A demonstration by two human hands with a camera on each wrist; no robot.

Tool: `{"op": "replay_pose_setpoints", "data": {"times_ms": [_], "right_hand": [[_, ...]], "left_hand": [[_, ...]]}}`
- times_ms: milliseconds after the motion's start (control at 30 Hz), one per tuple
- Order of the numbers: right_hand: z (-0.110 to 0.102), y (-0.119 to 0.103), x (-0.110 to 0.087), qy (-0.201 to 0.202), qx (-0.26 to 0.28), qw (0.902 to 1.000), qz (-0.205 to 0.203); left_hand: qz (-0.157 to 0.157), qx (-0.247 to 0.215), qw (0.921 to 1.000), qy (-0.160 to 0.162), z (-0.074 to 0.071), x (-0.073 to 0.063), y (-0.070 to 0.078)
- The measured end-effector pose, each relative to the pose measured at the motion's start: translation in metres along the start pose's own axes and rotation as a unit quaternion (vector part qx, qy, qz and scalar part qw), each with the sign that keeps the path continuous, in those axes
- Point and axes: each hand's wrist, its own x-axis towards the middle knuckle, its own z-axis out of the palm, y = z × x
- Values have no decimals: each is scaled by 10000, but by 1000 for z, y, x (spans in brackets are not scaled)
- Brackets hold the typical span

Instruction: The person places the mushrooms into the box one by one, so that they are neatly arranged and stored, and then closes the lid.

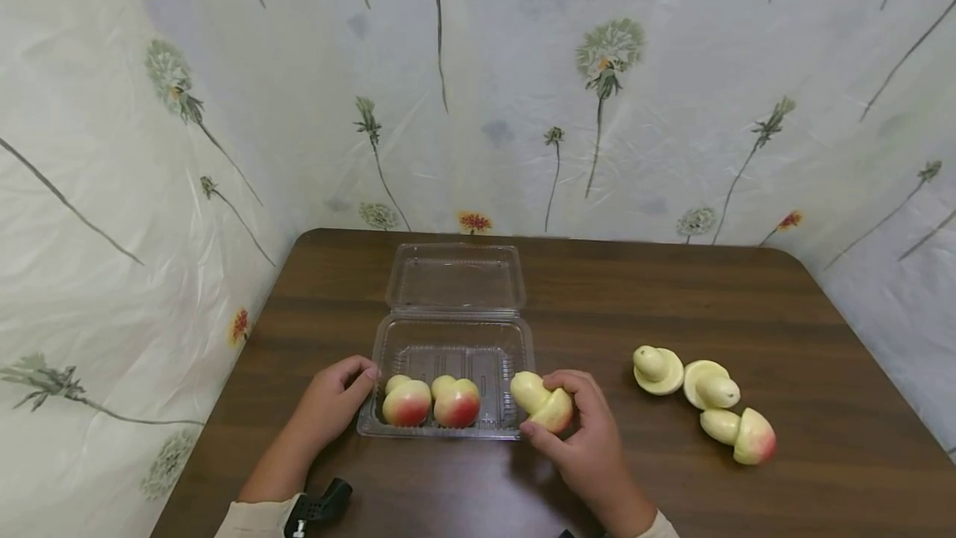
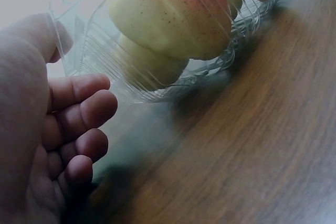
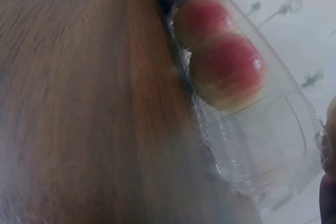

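Note:
A clear plastic clamshell box (image 1: 493,355) lies with its lid folded back. Two pale yellow, red-blushed toy mushrooms (image 1: 407,403) (image 1: 457,403) sit side by side in its front left part. My left hand (image 1: 336,397) pinches the box's left rim; the left wrist view shows the thumb behind the clear wall and curled fingers (image 2: 97,106) outside it. Over the box's right edge, my right hand (image 1: 586,430) holds another toy mushroom (image 1: 543,401) between thumb and fingers, stem pointing left. In the right wrist view, only a sliver of this held mushroom (image 3: 331,135) shows.
Several more toy mushrooms lie on the dark wooden table to the right: one (image 1: 657,370), a second (image 1: 711,385) and a third with a red-tinged cap (image 1: 754,438). The open lid (image 1: 457,276) reaches toward the back. Floral sheeting (image 1: 493,106) hangs behind the table.

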Motion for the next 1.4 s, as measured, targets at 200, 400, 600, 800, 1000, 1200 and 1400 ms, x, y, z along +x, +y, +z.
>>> {"op": "replay_pose_setpoints", "data": {"times_ms": [200,400,600,800,1000,1200,1400], "right_hand": [[1,-1,-1,9,-118,9999,-37],[7,-3,2,69,-306,9990,-306],[15,-8,4,216,-511,9979,-322],[21,-9,5,202,-824,9960,-287],[27,-12,6,146,-977,9950,-142],[31,-15,8,-51,-1251,9921,-67],[33,-16,9,-174,-1641,9859,-279]], "left_hand": [[-9,17,10000,-17,1,0,-1],[-42,6,10000,2,0,0,-1],[-38,20,10000,-26,-1,0,0],[-3,19,10000,-51,-1,0,1],[-10,-2,10000,-53,-1,0,2],[22,28,10000,-41,-2,0,2],[66,43,10000,-41,-2,0,1]]}}
